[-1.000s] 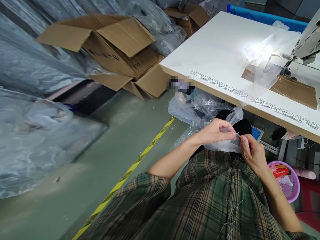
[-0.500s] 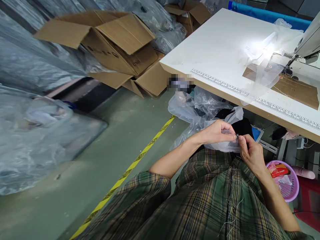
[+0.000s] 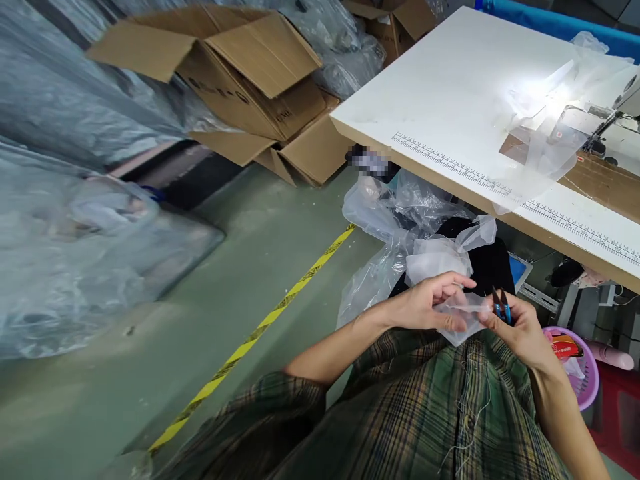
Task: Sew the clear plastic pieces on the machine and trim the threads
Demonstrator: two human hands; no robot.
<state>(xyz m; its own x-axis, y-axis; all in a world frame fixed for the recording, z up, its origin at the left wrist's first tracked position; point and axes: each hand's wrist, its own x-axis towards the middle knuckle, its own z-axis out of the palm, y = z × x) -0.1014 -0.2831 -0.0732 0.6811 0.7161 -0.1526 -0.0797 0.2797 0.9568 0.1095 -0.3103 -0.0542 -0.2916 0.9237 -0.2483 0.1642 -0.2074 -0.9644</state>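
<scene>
Above my lap, my left hand [image 3: 431, 303] has a small piece of sheer white fabric [image 3: 459, 328] between its thumb and fingers. My right hand [image 3: 523, 333] holds blue-handled thread snips [image 3: 501, 308] in its curled fingers, their dark blades pointing up. Its thumb and fingertip also pinch the right edge of that fabric. More sheer white fabric [image 3: 435, 259] lies bunched just beyond my hands, on something black.
A white sewing table [image 3: 440, 87] with a printed ruler edge carries sheer fabric under a lit sewing machine [image 3: 631, 100]. Open cardboard boxes [image 3: 250, 93] and plastic-wrapped bundles [image 3: 60, 267] stand at left. A purple basket [image 3: 590, 380] is at lower right. Yellow tape [image 3: 260, 327] marks the floor.
My hands have drawn slightly apart and nearer to me, with the fabric piece now spread between them. The snips now show in my right hand. The view has shifted a little.
</scene>
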